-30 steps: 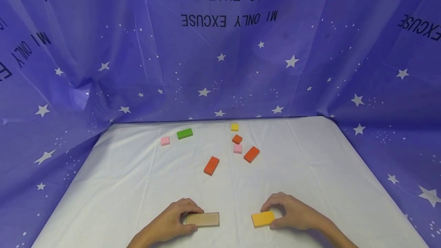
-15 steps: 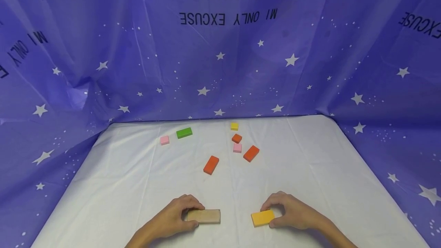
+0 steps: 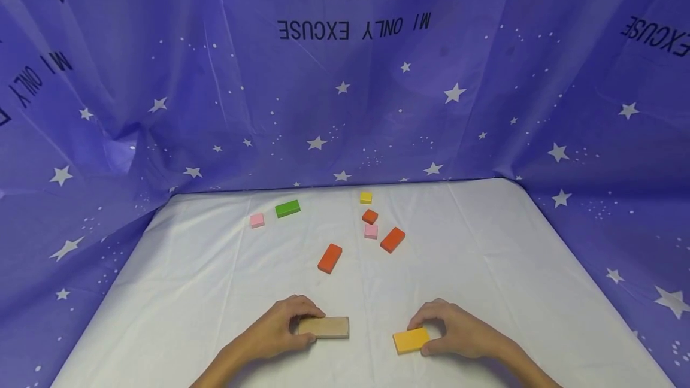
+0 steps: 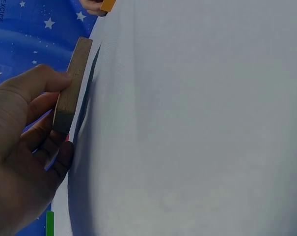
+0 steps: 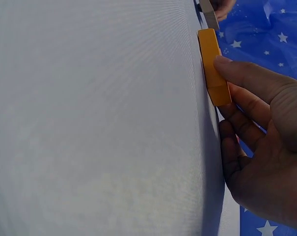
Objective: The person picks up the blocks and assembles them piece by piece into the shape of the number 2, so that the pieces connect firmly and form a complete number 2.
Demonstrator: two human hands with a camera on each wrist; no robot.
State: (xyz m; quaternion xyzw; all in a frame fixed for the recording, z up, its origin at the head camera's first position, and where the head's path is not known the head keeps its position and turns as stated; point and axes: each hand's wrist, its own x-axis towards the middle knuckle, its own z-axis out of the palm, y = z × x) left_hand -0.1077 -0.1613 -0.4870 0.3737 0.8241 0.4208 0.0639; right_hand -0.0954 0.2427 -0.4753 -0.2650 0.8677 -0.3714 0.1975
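My left hand [image 3: 280, 328] pinches a plain wooden block [image 3: 330, 327] by its long sides, thumb in front and fingers behind. In the left wrist view this wooden block [image 4: 73, 88] shows a strip of shadow between it and the white cloth. Across from it, my right hand [image 3: 458, 331] pinches a yellow-orange block [image 3: 409, 340] at its right end. The right wrist view has the thumb on the near side of that orange block [image 5: 212, 64], which lies close over the cloth. A gap of bare cloth separates the two blocks.
Farther back on the white cloth [image 3: 269, 280] lie two long red-orange blocks [image 3: 330, 258], a small red-orange block [image 3: 369, 216], two pink blocks [image 3: 371, 231], a green block [image 3: 288, 208] and a small yellow block [image 3: 366, 197]. A purple star-printed curtain [image 3: 345, 106] stands behind and at both sides.
My left hand has moved the wooden block away from me and slightly to the right. The right hand and the orange block have hardly moved.
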